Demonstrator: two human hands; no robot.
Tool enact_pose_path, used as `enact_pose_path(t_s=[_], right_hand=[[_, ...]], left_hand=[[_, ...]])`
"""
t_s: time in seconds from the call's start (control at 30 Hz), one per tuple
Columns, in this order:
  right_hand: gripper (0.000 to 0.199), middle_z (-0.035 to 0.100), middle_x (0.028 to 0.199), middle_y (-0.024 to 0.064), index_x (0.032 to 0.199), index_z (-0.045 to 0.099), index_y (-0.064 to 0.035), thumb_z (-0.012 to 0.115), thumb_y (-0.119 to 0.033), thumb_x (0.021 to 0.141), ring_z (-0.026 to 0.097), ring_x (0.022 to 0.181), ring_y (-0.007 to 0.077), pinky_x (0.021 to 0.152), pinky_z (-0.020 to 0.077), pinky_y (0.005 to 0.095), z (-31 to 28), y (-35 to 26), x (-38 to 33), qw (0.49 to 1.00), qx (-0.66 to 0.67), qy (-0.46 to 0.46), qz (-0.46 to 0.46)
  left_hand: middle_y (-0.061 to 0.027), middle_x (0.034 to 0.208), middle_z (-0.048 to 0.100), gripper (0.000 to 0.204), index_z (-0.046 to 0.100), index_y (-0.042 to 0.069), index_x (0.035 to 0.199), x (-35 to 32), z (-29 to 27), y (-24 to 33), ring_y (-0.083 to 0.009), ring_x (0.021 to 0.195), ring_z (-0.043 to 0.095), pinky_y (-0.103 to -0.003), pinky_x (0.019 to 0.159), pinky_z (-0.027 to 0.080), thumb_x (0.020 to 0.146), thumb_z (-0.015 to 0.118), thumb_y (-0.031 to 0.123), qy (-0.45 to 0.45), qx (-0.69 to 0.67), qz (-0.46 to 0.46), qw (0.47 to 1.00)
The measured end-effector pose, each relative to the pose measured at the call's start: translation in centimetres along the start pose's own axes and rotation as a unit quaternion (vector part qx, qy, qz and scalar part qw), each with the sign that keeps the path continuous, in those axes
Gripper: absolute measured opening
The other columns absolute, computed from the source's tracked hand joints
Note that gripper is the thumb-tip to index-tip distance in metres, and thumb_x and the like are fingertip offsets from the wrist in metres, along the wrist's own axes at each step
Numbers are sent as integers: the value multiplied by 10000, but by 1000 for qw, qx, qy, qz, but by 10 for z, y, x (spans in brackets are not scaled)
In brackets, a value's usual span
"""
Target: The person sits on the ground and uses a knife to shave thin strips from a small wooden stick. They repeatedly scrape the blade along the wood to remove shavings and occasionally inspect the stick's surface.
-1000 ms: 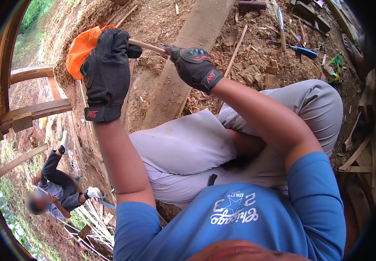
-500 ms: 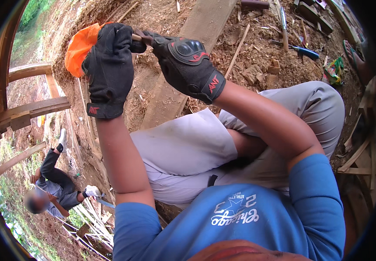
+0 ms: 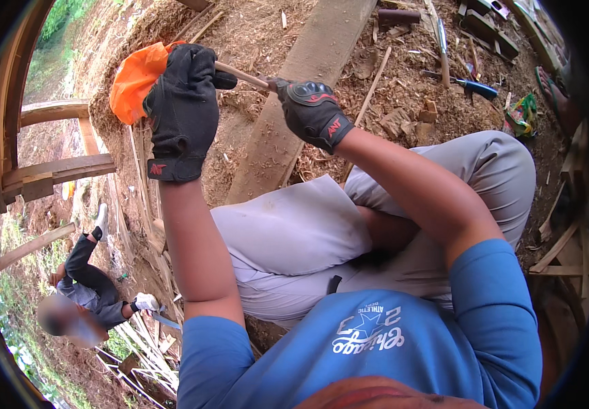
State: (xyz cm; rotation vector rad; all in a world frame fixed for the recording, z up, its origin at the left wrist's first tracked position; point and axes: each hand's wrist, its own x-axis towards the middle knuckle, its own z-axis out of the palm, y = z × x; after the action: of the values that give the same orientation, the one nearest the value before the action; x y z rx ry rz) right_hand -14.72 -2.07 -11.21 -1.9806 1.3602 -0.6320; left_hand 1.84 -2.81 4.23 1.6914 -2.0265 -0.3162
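Note:
A thin wooden stick (image 3: 243, 73) stretches between my two black-gloved hands. My left hand (image 3: 184, 102) is closed around its left part, with the fingers wrapped over it. Beside that hand, on its outer side, bulges a crumpled orange piece of thin plastic or cloth (image 3: 133, 82); whether I grip it too is hidden. My right hand (image 3: 309, 112) closes on the stick's right end. A small dark brown bit shows at its fingertips, too small to name. Both hands are raised over a wide wooden plank (image 3: 308, 61) lying on the ground.
Wood shavings cover the ground. At the upper right lie a blue-handled tool (image 3: 479, 88), a long thin blade-like tool (image 3: 442, 48), a dark hand plane (image 3: 488, 34) and a green packet (image 3: 522, 114). A wooden frame (image 3: 63, 170) stands left; another person (image 3: 86, 286) sits lower left.
My right hand has moved right and slightly down along the stick, away from my left hand, so more of the stick shows. The left hand has shifted only slightly.

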Motion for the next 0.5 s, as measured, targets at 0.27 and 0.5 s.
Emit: enact_pose_path(t_s=[0.27, 0.5], right_hand=[[541, 708, 1335, 134, 1433, 613, -134, 505, -1, 920, 734, 1062, 346, 903, 598, 460, 0, -2, 0, 993, 14, 100, -61], [563, 707, 1338, 142, 1440, 620, -157, 525, -7, 905, 710, 1160, 333, 992, 569, 445, 3, 6, 4, 992, 96, 70, -30]], left_hand=[[-96, 916, 765, 277, 666, 33, 1035, 6, 2, 3, -242, 833, 760, -389, 774, 567, 1119, 512, 248, 11, -12, -8, 1000], [-64, 808, 747, 276, 630, 67, 1006, 10, 5, 4, -269, 762, 715, -420, 769, 545, 1114, 531, 301, 33, -13, 11, 999]])
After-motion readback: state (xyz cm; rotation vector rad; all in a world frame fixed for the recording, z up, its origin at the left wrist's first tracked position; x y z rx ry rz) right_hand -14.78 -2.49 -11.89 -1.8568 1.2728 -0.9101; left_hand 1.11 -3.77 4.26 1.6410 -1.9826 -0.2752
